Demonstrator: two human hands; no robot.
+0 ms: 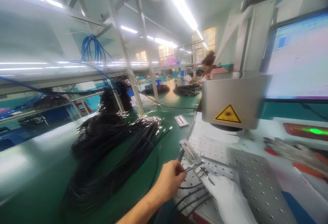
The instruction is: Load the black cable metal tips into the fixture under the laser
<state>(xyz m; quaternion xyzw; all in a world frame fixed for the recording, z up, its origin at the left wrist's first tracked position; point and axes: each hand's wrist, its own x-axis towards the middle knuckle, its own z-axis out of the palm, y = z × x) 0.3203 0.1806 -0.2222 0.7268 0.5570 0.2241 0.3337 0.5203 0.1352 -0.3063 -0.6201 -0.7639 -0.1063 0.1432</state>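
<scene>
My left hand (169, 180), bare, pinches the metal end of a thin black cable (192, 166) at the front edge of a perforated metal plate (246, 176). My right hand (227, 196), in a white glove, rests on the plate with its fingertips on another cable's metal tip (208, 176). Several black cables (191, 200) run from both hands back over the plate's near edge. A small metal jig (189, 149) sits on the plate just beyond the hands, under a grey laser marking head (234, 99) with a yellow warning label.
A large bundle of black cables with metal ends (112, 148) lies on the green bench (38, 162) at left. A monitor (299, 56) stands at right, pliers with red handles (292, 154) beside it. A small white tray (181, 120) lies farther back. Another person (208, 65) works at the far end.
</scene>
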